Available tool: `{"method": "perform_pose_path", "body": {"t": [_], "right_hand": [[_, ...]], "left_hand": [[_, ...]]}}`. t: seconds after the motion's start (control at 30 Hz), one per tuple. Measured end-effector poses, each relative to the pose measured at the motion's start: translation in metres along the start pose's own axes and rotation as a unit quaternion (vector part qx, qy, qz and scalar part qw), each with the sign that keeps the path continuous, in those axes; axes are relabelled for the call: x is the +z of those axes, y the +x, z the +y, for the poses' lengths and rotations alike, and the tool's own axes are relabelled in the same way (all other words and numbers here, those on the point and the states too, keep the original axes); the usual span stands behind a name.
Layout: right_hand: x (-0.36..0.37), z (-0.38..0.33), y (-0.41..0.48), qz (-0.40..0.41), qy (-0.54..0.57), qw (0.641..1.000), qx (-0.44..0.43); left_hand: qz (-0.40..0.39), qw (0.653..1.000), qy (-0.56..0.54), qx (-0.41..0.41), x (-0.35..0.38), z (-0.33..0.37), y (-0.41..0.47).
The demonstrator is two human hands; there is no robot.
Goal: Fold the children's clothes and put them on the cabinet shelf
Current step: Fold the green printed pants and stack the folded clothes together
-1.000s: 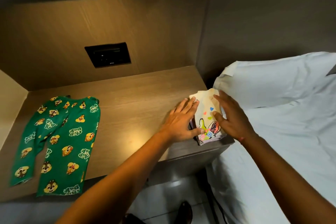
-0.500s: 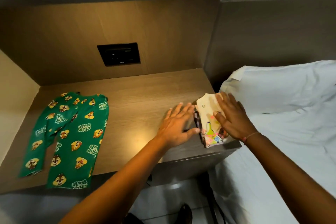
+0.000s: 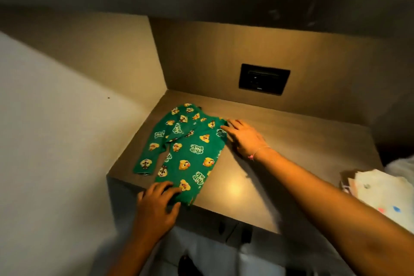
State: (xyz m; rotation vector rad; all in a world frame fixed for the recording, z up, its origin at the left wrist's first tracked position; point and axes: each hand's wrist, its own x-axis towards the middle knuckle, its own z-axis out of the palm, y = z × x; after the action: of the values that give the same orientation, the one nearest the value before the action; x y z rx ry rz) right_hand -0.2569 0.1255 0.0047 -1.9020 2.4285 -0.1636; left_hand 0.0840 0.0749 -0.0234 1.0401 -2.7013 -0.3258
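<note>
- Head view: the left hand lies over the near leg cuff of the green trousers, fingers loosely bent. I cannot tell whether it pinches the cloth.
- The right hand rests flat, fingers spread, at the waistband corner, probably steadying it for a fold.
- The trousers lie spread out between both hands on the cabinet shelf, not yet folded.
- A folded white garment sits well apart at the shelf's right end.

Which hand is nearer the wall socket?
Right. The right hand touches the green trousers at the waist, below the socket; the left hand rests on a leg hem, farther off.
</note>
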Motion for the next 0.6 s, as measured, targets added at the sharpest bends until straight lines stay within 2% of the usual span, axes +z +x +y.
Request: {"method": "perform_pose_path", "body": {"t": [0.07,0.2,0.3,0.47,0.53,0.6], "right_hand": [[0.005,0.003,0.018,-0.008,-0.014,1.0,0.004],[0.012,0.003,0.014,0.039,0.001,0.999,0.029],[0.013,0.004,-0.014,0.077,0.046,0.996,0.029],[0.003,0.007,-0.073,0.158,0.135,0.976,0.064],[-0.007,0.003,-0.09,0.176,0.172,0.967,0.066],[-0.023,-0.003,-0.103,0.196,0.223,0.952,0.08]], "left_hand": [[0.021,0.999,-0.018,0.019,0.001,-0.008,-0.001],[0.021,0.998,-0.049,0.038,0.001,-0.022,0.004],[0.022,0.985,-0.173,-0.018,-0.006,-0.026,0.015],[0.025,0.922,-0.367,-0.123,-0.018,-0.017,0.051],[0.004,0.871,-0.453,-0.19,-0.026,-0.009,0.069],[-0.025,0.835,-0.509,-0.208,-0.041,0.0,0.081]]}}
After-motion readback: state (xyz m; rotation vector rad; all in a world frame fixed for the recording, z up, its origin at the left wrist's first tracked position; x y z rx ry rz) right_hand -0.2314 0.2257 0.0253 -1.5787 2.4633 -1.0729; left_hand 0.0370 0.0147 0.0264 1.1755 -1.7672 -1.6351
